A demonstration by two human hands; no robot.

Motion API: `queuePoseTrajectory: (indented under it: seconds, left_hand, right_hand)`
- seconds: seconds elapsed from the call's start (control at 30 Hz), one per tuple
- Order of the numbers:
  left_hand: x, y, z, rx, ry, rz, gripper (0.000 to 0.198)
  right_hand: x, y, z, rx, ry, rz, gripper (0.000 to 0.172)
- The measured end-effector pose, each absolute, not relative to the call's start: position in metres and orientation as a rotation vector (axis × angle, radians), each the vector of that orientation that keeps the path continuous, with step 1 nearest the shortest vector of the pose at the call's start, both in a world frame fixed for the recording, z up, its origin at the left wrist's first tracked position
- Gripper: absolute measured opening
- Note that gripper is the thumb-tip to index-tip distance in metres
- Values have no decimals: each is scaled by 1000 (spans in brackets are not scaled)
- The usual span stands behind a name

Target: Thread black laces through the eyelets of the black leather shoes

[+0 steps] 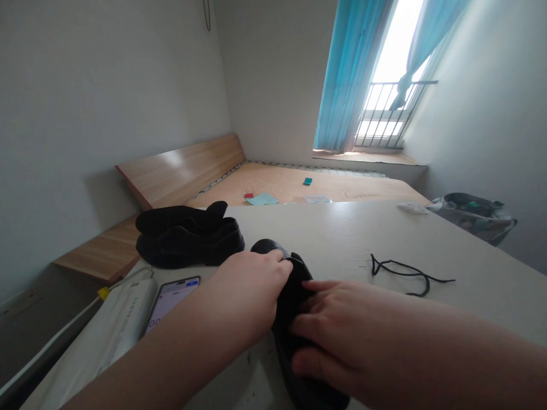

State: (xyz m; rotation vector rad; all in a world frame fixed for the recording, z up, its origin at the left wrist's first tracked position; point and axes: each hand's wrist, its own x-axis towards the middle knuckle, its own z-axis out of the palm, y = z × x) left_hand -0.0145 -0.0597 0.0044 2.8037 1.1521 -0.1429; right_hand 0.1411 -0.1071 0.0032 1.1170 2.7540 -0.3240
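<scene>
A black shoe point(294, 293) lies on the white table with its toe pointing away from me. My left hand point(258, 282) is closed on the shoe's upper near the front, its fingertips hidden against the dark material. From the right, my right hand point(331, 327) grips the shoe around its opening, with the fingers curled over the upper and the thumb lower down by the side. A loose black shoelace point(401, 270) lies on the table to the right of my hands. Further left sits another black shoe point(192, 242) with a dark piece resting on top.
A phone point(175, 296) with a lit screen lies beside a white power strip point(128, 307) and its cable at the left edge. A small clear plastic packet point(412, 208) is at the table's far right. Behind are a bed point(359, 185) and a bag-lined bin point(474, 213).
</scene>
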Motion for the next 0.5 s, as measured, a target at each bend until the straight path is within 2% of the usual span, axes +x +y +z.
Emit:
queuePoseTrajectory:
  seconds: [0.2, 0.37, 0.5]
  left_hand:
    - [-12, -59, 4, 2831, 1164, -146, 31]
    - [-11, -60, 2, 2858, 1149, -169, 32]
    - [-12, -60, 2, 2859, 1159, -125, 32]
  right_hand:
    - [134, -110, -22, 834, 2519, -202, 15]
    - [132, -108, -3, 653, 2522, -109, 14]
    - [135, -109, -18, 729, 2543, -172, 12]
